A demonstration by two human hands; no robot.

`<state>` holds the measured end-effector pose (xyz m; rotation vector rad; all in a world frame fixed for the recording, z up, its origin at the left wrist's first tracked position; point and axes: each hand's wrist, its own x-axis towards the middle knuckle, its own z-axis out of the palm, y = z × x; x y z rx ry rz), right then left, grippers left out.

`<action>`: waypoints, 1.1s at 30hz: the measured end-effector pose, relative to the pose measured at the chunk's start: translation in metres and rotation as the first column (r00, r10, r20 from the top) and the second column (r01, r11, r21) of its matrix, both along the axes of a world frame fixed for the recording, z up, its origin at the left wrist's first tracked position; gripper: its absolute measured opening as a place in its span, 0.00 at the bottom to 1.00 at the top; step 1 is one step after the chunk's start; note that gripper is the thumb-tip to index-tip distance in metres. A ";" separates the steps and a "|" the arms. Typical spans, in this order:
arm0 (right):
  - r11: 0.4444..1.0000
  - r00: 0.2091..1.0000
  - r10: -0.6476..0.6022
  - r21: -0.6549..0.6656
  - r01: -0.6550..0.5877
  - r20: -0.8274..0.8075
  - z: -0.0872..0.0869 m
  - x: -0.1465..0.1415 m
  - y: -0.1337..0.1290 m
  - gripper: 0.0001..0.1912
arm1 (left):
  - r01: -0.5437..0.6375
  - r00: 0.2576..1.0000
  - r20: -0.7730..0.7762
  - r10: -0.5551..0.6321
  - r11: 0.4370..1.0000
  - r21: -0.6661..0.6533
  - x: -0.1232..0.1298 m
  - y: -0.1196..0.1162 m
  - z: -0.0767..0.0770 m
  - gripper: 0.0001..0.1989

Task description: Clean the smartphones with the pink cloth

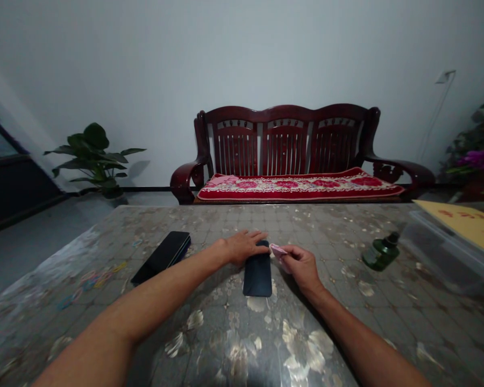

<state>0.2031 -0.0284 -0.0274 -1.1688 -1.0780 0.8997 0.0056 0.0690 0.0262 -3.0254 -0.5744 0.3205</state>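
Note:
A black phone (258,277) lies flat on the patterned table in front of me. My left hand (242,247) rests over its far left corner, fingers stretched out and the thumb lying across the top end. At the phone's far right edge, my right hand (302,266) pinches a small folded pink cloth (278,250). The cloth is close to the phone's edge; whether it touches I cannot tell. Left of my left forearm is a stack of dark phones (163,257), the top one black.
Coloured rubber bands (91,282) lie at the table's left. A green bottle (382,251) with a black top stands at the right, near a clear plastic box (439,258) with a yellow sheet (463,217) on it. Beyond the table (210,344) is a wooden bench (286,140).

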 end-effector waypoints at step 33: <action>0.985 0.293 0.076 -0.027 -0.169 0.953 0.008 -0.004 -0.016 0.15 | -0.536 0.637 0.380 0.671 0.739 -0.408 -0.048 -0.091 -0.034 0.37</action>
